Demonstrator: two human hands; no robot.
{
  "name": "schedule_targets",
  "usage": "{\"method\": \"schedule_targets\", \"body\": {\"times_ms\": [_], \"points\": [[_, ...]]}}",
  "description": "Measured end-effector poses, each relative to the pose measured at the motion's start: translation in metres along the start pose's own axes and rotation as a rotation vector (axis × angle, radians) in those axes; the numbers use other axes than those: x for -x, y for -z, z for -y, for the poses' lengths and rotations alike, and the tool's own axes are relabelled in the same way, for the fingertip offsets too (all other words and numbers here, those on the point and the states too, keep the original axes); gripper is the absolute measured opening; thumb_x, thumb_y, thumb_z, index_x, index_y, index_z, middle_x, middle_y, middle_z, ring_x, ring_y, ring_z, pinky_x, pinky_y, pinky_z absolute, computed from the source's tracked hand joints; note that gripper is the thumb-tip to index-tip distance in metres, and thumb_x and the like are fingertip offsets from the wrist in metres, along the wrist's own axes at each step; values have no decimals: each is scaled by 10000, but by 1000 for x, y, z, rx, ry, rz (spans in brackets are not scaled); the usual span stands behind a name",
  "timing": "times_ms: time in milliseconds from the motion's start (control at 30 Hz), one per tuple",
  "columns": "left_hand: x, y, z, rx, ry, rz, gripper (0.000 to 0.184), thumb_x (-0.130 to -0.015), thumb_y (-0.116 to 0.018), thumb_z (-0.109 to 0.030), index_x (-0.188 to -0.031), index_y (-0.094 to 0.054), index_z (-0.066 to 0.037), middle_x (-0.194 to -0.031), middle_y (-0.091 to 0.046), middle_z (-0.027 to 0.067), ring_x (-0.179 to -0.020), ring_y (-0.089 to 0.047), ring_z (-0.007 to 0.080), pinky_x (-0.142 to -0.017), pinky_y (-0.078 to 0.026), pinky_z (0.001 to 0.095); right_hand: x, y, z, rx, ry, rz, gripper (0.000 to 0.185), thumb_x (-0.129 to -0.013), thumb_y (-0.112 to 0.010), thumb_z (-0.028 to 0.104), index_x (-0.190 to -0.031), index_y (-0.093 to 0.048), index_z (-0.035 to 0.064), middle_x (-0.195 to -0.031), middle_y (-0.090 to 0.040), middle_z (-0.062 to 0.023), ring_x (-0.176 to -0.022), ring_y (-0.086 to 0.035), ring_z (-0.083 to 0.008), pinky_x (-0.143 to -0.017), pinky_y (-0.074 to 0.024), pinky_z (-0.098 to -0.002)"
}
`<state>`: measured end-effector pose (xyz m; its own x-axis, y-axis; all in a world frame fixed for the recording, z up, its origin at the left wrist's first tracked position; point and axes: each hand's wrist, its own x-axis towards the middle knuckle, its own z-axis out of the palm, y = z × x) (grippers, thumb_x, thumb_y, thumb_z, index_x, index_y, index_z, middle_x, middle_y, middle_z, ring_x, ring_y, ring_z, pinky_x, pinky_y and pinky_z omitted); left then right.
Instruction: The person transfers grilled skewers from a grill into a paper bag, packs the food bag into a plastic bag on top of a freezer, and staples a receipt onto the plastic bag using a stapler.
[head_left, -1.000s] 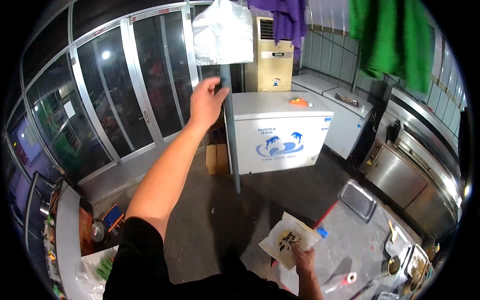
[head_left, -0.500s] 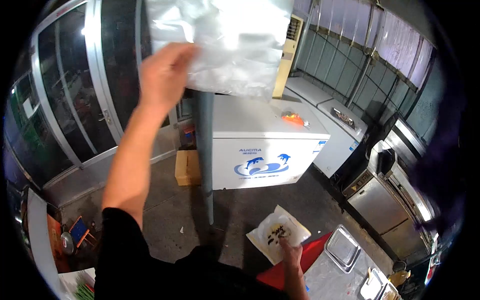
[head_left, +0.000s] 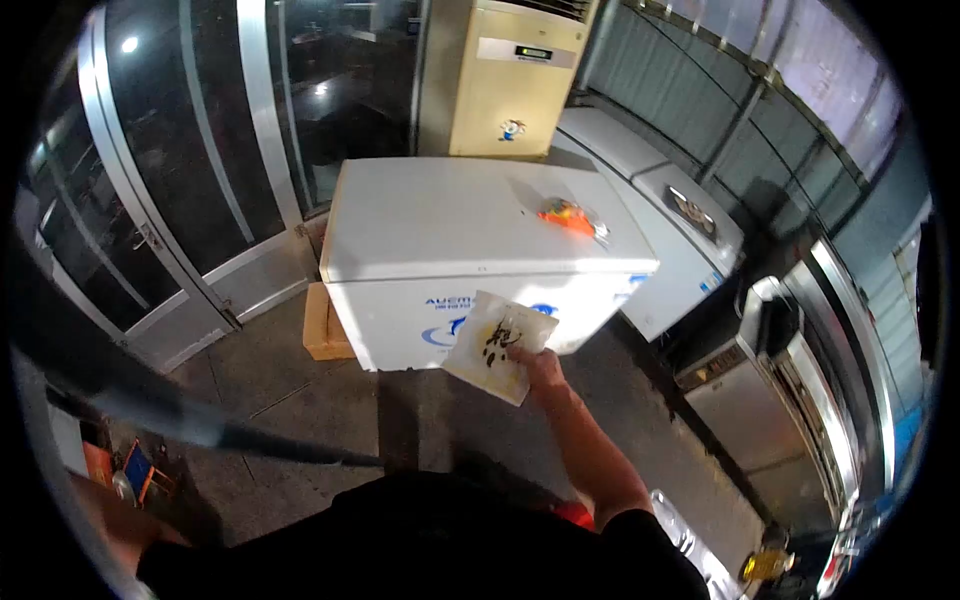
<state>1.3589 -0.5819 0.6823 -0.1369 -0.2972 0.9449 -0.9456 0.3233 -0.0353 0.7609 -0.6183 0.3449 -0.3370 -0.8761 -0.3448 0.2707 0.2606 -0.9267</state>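
Note:
My right hand (head_left: 540, 368) grips the lower right edge of a pale, flat, square packet or sheet (head_left: 483, 368) with dark pieces and a yellowish patch on it. It is held in front of a white chest freezer (head_left: 440, 225) with blue lettering. My left forearm (head_left: 125, 525) shows at the lower left edge; the left hand itself is out of sight. On the freezer lid lies an orange item in clear plastic (head_left: 570, 216).
A dark pole (head_left: 230, 435) crosses the lower left. Glass doors (head_left: 180, 150) stand at the left, a cardboard box (head_left: 325, 325) beside the freezer. Behind are a beige cabinet unit (head_left: 515, 80) and another freezer (head_left: 650, 265). Steel equipment (head_left: 765, 410) stands at the right.
The view has moved closer to the freezer. My left hand, earlier raised at the hanging plastic bags, has dropped out of view. My right hand has carried the packet forward, away from the table.

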Motion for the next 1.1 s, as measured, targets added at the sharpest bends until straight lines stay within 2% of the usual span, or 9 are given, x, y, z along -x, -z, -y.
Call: {"method": "schedule_targets", "body": {"times_ms": [167,267,367,400,500,667,800,1000,1100], "points": [[17,73,-47,-257,124,68,105,-970,-644,-156,-1000,-673,-59,-955,-634,42,-870,-594,156,-770,-460,279,-230,67,13,-51,-57,142,399,-845,-747,160,-1170,-654,-51,-1018,-684,-133,-976,-675,-296,-878,-560,-449],[15,135,-101,-398,252,70,107,-977,-639,-159,-984,-663,-54,-943,-617,32,-859,-575,140,-765,-445,270,-350,83,20,-80,46,344,483,-889,-711,216,-1314,-599,17,-1236,-651,-124,-1089,-656,-280,-918,-561,-494],[1,182,-166,-481,342,63,115,-984,-634,-162,-967,-654,-50,-931,-600,22,-849,-556,124,-759,-430,261,-519,119,-26,32,117,143,674,-788,-834,351,-1286,-587,-29,-1231,-660,-170,-1051,-660,-302,-900,-550,-441],[-3,193,-188,-496,370,60,119,-986,-633,-163,-961,-650,-48,-927,-595,19,-846,-550,119,-757,-424,258,-462,81,21,662,139,-371,734,-792,-830,382,-1312,-552,-56,-1259,-641,-217,-1064,-665,-349,-898,-555,-447],[-32,189,-267,-544,412,83,133,-993,-628,-166,-944,-641,-43,-915,-578,9,-835,-530,103,-752,-409,248,-429,44,44,862,284,-341,808,-809,-815,382,-1360,-478,-103,-1262,-621,-265,-1064,-661,-408,-902,-552,-474],[-67,158,-332,-333,449,-40,220,-1010,-602,-168,-821,-579,-59,-765,-403,-60,-709,-357,70,-653,-288,240,-375,-21,25,667,558,214,727,-875,-750,223,-1432,-402,-89,-1362,-509,-260,-1258,-523,-358,-1058,-426,-432],[-70,129,-327,-40,642,-427,235,-1033,-589,-245,-1035,-709,-43,-936,-668,-26,-817,-573,46,-777,-423,188,-261,-96,51,116,406,874,481,-920,-676,43,-1354,-476,-8,-1173,-588,-127,-945,-638,-172,-839,-539,-271],[-100,86,-343,-47,673,-250,299,-1028,-612,-356,-921,-689,-87,-790,-599,-65,-697,-496,37,-628,-382,200,16,-154,233,-101,608,2062,486,-929,-710,277,-1280,-563,-26,-1019,-664,-112,-869,-658,-157,-746,-545,-271],[-108,76,-347,-154,720,-123,333,-1022,-620,-375,-839,-652,-98,-733,-553,-77,-652,-452,31,-605,-355,209,124,-188,294,-299,569,2243,572,-935,-721,410,-1258,-584,-43,-998,-683,-121,-855,-663,-148,-694,-545,-265]]}}
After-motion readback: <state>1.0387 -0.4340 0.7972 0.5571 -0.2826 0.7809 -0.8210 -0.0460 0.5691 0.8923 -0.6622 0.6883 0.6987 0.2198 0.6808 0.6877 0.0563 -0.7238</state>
